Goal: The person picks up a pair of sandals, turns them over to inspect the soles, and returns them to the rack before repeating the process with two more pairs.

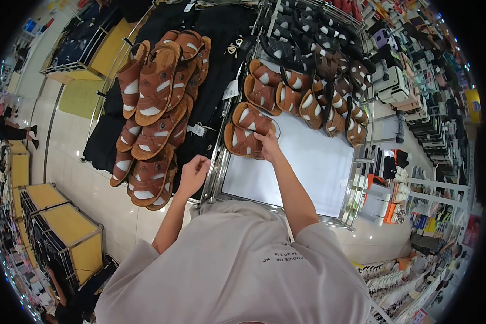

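Observation:
My right hand (267, 146) grips the side edge of a brown sandal (245, 142) at the near left corner of the white rack surface. Its mate (254, 118) lies directly behind, touching it. My left hand (194, 173) hovers by the metal rail between the two displays, its fingers curled with nothing seen in them. Left of it, a stack of reddish-brown sandals (155, 137) with white stuffing rests on black clothing (213, 70). Farther back on the rack stand more brown sandals (310, 108).
Black sandals (308, 29) fill the back of the rack. A metal frame (217, 162) edges the white surface (294, 167). At left stand yellow-topped display tables (70, 232) on a tiled floor. Suitcases (394, 81) line the right side. Several people are partly visible at left.

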`<state>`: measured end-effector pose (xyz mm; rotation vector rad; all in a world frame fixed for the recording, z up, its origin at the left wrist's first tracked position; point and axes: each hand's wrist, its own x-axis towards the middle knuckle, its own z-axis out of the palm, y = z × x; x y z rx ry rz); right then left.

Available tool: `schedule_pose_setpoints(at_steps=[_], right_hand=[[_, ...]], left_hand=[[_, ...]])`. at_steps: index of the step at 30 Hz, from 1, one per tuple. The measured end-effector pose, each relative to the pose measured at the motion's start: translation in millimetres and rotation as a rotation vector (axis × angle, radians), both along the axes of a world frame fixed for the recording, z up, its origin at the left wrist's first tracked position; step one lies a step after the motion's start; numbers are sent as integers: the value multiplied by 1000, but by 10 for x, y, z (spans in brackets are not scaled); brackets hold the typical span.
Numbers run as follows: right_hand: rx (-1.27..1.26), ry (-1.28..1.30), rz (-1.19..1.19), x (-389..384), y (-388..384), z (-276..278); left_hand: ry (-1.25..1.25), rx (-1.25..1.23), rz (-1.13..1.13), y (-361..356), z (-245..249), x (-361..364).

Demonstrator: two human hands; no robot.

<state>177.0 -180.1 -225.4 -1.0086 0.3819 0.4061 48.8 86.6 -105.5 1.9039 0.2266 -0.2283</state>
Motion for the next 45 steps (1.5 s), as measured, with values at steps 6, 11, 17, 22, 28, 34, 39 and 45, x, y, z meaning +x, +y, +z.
schedule_pose_setpoints(at_steps=[6,11,17,22,28,34,39,45], right_hand=[[-59,-14,18,-527,59,800],[-110,-114,84,-872,168,1392],[-112,-269,111,-1153,141,1611],[-80,-307,161,-1236,-244,2049],[-499,-486,421,-1444,-448,2244],[-649,-574,439,-1609,-396,2297],[-653,-559,561,-1642,-388,2206],[-620,-598,613,-1579,-371,2268]], left_hand=[[-28,-144,98,-224,35,336],[75,-483,115,-472,258,445],[-8,-382,150,-451,481,305],[87,-708,285,-358,632,157],[107,-836,260,-314,765,27],[331,-806,474,-355,844,-235],[400,-755,464,-320,752,-437],[285,-719,405,-300,815,-483]])
